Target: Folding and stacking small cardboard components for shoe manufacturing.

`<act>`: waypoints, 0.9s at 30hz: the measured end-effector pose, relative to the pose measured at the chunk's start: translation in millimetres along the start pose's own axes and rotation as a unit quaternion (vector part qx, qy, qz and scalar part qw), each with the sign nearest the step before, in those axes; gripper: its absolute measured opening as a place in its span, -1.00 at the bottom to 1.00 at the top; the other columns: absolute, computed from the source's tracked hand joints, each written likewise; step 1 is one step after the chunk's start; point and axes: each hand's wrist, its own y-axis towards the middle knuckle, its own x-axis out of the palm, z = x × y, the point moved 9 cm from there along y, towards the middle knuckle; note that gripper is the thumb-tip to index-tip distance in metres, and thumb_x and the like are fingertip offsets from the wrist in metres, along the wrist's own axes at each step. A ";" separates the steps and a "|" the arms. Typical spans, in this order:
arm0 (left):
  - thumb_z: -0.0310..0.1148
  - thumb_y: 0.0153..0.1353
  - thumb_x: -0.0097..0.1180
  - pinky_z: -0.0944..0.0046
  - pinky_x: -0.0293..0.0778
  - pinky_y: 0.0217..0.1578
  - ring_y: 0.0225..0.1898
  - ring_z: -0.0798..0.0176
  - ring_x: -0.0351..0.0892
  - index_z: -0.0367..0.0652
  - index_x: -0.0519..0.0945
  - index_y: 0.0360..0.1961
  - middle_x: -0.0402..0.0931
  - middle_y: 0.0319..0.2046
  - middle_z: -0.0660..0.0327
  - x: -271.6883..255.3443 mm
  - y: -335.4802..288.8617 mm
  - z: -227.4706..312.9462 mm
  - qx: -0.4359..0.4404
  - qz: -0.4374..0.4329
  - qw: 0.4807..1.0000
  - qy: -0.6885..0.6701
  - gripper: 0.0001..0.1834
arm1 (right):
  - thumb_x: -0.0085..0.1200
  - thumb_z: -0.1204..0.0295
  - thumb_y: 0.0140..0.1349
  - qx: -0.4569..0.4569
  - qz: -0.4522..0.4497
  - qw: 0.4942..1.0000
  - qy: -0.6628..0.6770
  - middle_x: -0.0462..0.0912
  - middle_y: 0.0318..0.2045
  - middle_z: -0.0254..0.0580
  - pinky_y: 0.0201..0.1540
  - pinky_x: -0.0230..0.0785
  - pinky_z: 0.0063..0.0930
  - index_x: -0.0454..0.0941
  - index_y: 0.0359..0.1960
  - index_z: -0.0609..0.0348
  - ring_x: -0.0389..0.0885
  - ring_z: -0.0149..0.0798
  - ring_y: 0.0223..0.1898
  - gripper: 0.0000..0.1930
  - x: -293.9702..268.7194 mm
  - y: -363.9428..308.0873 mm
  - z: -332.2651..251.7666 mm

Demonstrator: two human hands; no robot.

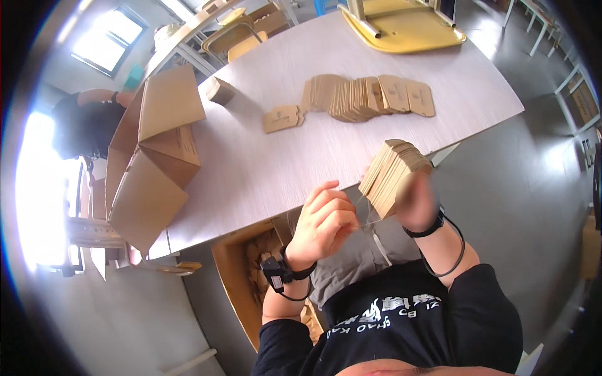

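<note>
My right hand (419,203) grips a thick stack of brown cardboard cards (390,178) just off the table's near edge. The cards stand tightly together, their edges toward me. Beside the stack, my left hand (326,219) is closed, fingers curled in. A thin, light band (371,223) runs from its fingertips to the stack's lower end; I cannot make out whether it is string or elastic. Beyond my hands, a fanned row of similar cards (354,99) lies on the table (251,163), with a few loose cards (282,119) at its left.
An open cardboard box (164,106) stands at the table's left. Near it sits a small bundle of cards (219,91). A yellow stool (407,37) lies upside down on the far side. Below the table edge, another box (235,263) contains brown pieces. Another person (84,125) is at the left.
</note>
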 end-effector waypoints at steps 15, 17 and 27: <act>-0.47 0.31 0.17 0.10 0.50 -0.17 -0.26 -0.05 0.59 -0.28 0.56 -0.26 0.57 -0.33 0.01 -129.5 -6.0 -122.8 -0.253 0.062 0.924 0.281 -0.91 | -0.16 -0.22 0.47 -0.105 0.059 0.987 0.107 0.54 0.25 -0.19 0.26 0.40 -0.05 0.34 0.41 -0.02 0.48 -0.17 0.30 -0.31 -53.8 33.2 -103.7; -0.43 0.29 0.18 0.02 0.51 -0.18 -0.19 -0.03 0.60 -0.21 0.59 -0.25 0.60 -0.32 0.08 -141.9 -9.5 -152.6 -0.267 0.036 0.892 0.362 -0.91 | -0.13 -0.19 0.48 -0.111 0.043 0.988 0.101 0.55 0.24 -0.18 0.29 0.39 -0.11 0.33 0.42 -0.01 0.49 -0.16 0.29 -0.32 -51.3 29.4 -112.3; -0.10 0.45 0.12 0.06 0.39 0.24 0.31 0.08 0.41 -0.13 0.33 0.47 0.39 0.37 0.06 -96.1 11.8 -167.2 -0.265 0.109 0.958 0.018 -0.35 | -0.08 -0.03 0.53 -0.037 0.036 0.999 0.009 0.51 0.28 -0.19 0.32 0.37 -0.15 0.27 0.43 0.17 0.50 -0.21 0.29 -0.36 -21.9 42.4 -77.9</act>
